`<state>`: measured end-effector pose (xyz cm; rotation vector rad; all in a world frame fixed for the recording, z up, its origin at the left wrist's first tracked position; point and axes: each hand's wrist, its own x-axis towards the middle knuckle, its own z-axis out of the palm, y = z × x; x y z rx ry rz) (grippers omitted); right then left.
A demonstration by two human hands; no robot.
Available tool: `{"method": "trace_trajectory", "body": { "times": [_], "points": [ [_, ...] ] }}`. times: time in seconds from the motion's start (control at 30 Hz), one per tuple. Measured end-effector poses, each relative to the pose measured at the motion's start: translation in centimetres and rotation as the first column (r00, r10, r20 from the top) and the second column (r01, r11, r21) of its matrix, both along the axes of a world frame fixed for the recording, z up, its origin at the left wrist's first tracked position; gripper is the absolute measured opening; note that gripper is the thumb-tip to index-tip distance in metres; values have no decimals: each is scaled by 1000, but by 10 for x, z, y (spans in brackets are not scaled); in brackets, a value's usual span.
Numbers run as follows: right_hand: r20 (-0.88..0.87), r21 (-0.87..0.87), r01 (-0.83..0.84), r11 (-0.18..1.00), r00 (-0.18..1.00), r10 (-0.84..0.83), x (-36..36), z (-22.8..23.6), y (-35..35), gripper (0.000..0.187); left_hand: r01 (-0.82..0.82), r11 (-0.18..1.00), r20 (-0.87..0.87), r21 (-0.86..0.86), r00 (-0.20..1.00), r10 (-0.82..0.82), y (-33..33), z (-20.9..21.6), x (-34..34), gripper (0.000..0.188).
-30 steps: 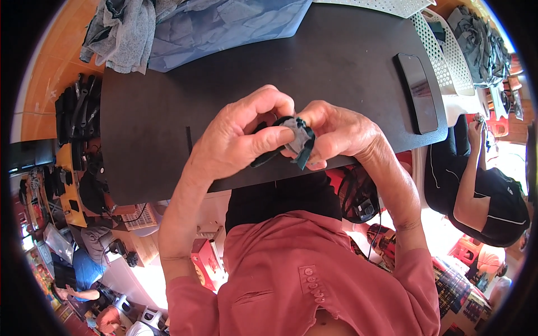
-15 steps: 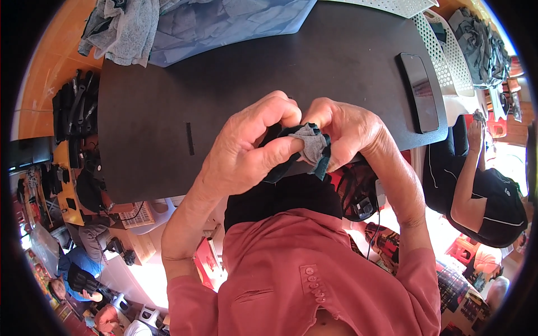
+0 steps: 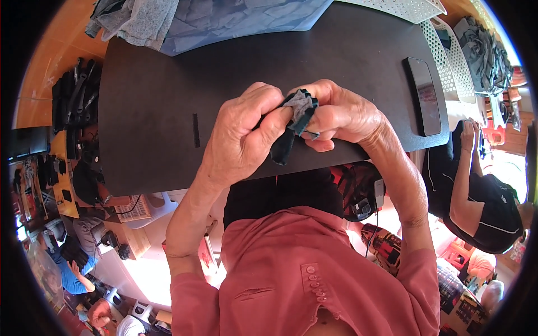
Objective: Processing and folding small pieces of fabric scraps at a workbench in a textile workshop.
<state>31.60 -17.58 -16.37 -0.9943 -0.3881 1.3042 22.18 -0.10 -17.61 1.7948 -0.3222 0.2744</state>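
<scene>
Between my hands, above the near edge of the dark table point(image 3: 157, 140), is a small piece of fabric point(image 3: 284, 147), dark teal-black outside with a grey inner layer point(image 3: 300, 102) bunched up at the top. My left hand point(image 3: 241, 134) pinches its left side, thumb against the grey layer. The fingers of my right hand point(image 3: 342, 115) are closed on its right side, the thumb tucked behind and partly hidden. A dark narrow end hangs down below my fingers. What exact kind of item it is, I cannot make out.
A blue translucent bin point(image 3: 241, 25) stands at the far side, grey cloth point(image 3: 137, 22) draped at its left. A phone point(image 3: 424, 96) lies at the table's right, near white perforated baskets point(image 3: 448, 67). A short black strip point(image 3: 196, 130) lies left. A person in black point(image 3: 479, 201) sits at right.
Both hands have moved slightly up and away from me with the fabric. It has turned, so its dark end now hangs lower between them, and my right fingers have curled closer around it.
</scene>
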Motion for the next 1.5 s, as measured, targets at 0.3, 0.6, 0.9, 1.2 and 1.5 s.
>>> {"method": "trace_trajectory", "body": {
  "times": [0.3,0.6,0.9,1.2,1.5],
  "points": [
    [-30,-4,159,987,987,-159,-9,-8,11,12,-210,977,222,36,955,197,-10,-5,-5,2],
    [-24,67,281,958,960,-279,-29,-13,16,16,-268,960,237,84,941,242,-6,1,-3,5],
    [414,85,325,942,848,-330,-24,-10,13,8,-246,888,-264,-389,953,148,-10,-1,-2,9],
    [339,26,398,917,860,-382,-20,-7,14,5,-232,947,-264,-223,949,171,-8,2,-6,8],
    [461,34,505,863,758,-461,-22,-12,21,8,-247,967,308,65,927,216,-31,-3,-25,11]
  ]
}}
